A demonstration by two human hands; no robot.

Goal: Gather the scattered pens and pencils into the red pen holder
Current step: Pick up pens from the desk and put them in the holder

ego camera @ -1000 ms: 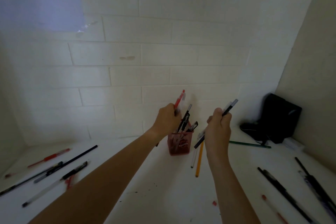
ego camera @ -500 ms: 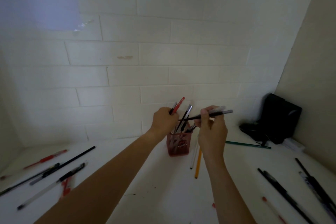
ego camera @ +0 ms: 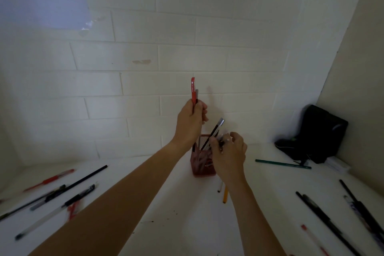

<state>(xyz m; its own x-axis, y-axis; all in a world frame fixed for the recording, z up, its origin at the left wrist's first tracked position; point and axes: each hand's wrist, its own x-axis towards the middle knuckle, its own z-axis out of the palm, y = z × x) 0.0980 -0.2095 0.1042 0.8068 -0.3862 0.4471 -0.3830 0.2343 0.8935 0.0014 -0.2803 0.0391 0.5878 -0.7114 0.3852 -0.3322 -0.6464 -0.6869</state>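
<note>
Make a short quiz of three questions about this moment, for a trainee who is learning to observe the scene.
1. True or false: the left hand holds a red pen above the red holder.
2. Where is the right hand? A) at the holder's mouth, B) on the green pencil, C) on the black bag.
3. Which colour is the pencil lying just in front of the holder?

Key: 1 true; 2 A; 3 yellow.

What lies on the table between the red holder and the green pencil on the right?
Head view: nothing lies there. Bare white table separates the holder from the green pencil; only the right hand hangs over the holder's side.
</note>
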